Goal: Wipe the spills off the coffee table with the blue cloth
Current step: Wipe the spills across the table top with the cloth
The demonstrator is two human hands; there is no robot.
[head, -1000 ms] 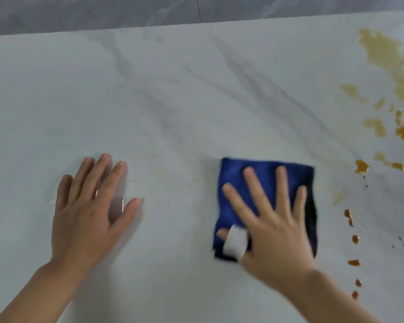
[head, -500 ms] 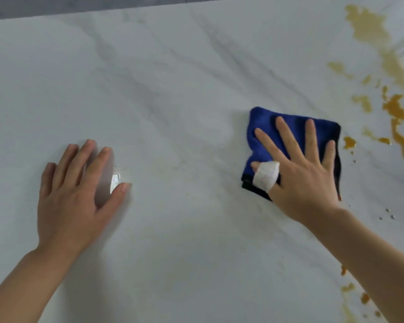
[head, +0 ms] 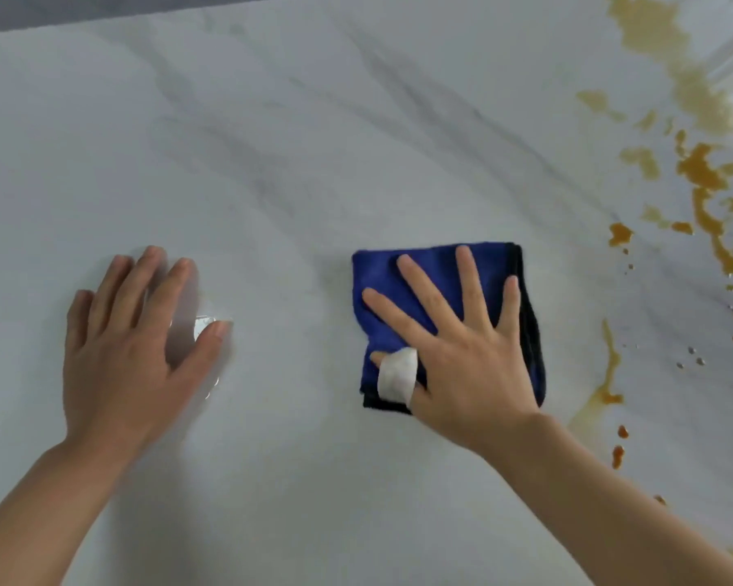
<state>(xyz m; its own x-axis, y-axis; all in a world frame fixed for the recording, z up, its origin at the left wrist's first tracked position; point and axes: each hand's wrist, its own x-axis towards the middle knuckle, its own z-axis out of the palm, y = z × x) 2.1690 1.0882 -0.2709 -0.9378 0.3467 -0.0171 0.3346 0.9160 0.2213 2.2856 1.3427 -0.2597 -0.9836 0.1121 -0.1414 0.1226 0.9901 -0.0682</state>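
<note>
pressing flat on the folded blue cloth (head: 443,289), the right hand (head: 468,365) has its fingers straight and spread, a white bandage (head: 396,376) wrapped round the thumb. the cloth lies on the marble coffee table (head: 297,133), right of centre. the left hand (head: 123,357) rests palm down on the bare tabletop, fingers relaxed and holding nothing. amber spills (head: 701,171) streak and dot the table to the right of the cloth, apart from it.

Bare marble coffee table (head: 314,141) is lying open across the upper left and centre; only brown spills (head: 703,175) are crowding the right edge.
</note>
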